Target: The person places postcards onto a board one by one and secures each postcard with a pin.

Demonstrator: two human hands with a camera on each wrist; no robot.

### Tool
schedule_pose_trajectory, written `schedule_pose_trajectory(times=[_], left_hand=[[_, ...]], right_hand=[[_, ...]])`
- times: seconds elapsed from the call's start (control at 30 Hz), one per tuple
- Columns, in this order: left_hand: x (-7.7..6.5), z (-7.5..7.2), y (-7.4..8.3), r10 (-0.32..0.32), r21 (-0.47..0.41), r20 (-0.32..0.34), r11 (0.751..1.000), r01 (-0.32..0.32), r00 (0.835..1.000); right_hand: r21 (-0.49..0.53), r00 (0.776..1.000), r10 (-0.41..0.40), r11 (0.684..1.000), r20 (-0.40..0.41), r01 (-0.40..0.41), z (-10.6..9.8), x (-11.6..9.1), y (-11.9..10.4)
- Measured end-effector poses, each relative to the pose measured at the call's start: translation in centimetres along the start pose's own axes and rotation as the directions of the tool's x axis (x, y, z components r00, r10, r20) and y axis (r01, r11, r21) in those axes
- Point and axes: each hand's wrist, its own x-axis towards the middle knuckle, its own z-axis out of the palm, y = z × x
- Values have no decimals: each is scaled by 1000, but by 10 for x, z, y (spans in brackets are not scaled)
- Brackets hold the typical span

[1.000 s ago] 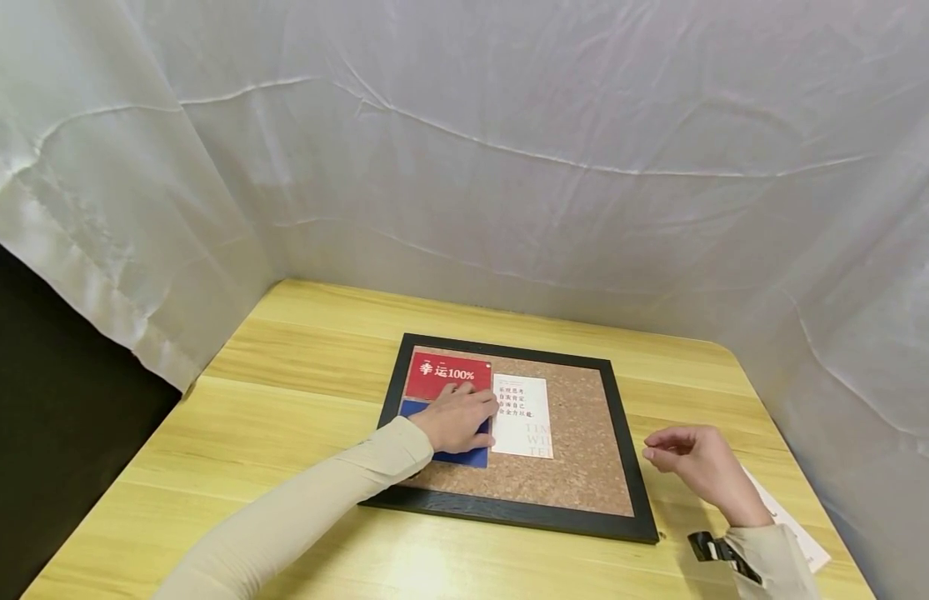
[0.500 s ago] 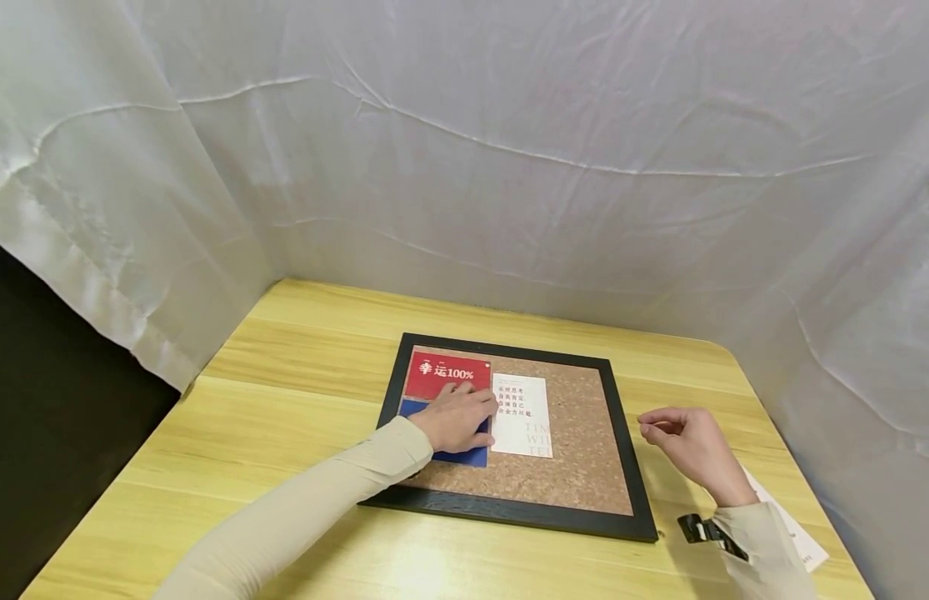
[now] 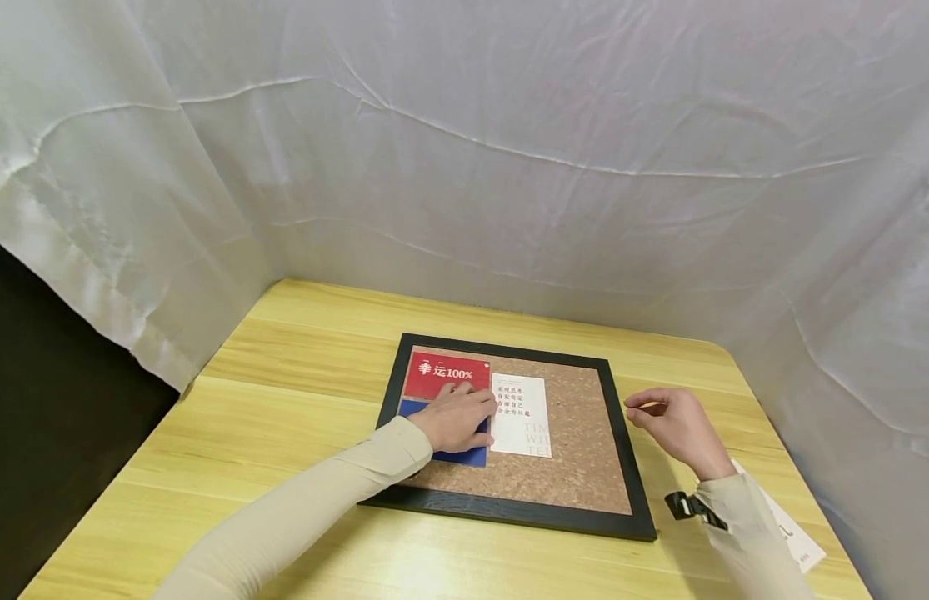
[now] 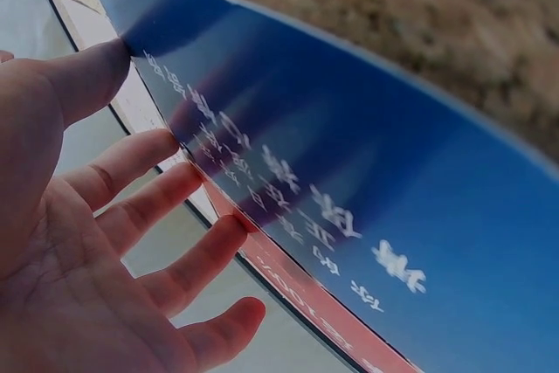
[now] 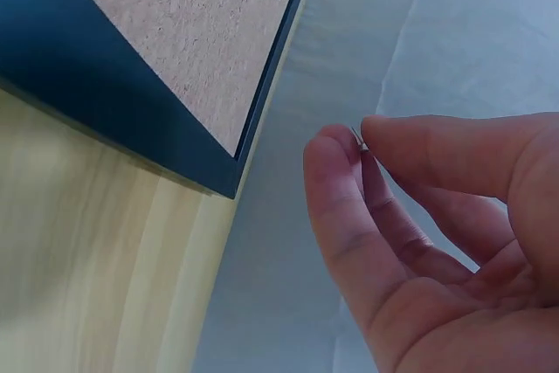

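Evidently the left hand (image 3: 458, 418) is there to steady: it lies across the blue card (image 3: 467, 457), fingers spread and unclenched, likely so the card stays square beneath the red card (image 3: 442, 385). Both sit in the left part of the cork board (image 3: 584, 450), near the middle of the frame, with the white card (image 3: 526, 421) just to their right. A pale dot (image 3: 486, 365) at the red card's upper right corner may be a fastening. At right, beyond the black border (image 3: 636, 483), the right hand (image 3: 676, 427) has thumb and forefinger together on a tiny sliver (image 5: 356, 136), perhaps a pin, which would explain so fine a pinch. A loose sheet (image 3: 803, 548) lies apart on the counter (image 3: 322, 358), lower right, partly hidden by the sleeve.
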Motion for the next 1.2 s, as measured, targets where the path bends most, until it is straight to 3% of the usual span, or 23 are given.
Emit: schedule_pose_trajectory(times=[0.83,1.2], left_hand=[[-2,-2,0,20,-1,-11,1000,-20,1000],[-2,1,-1,15,-4,-11,1000,-15,1000]], right_hand=[[19,997,-74,997,16,74,24,42,-18],[-29,986,-168,985,5,168,40,59,-26]])
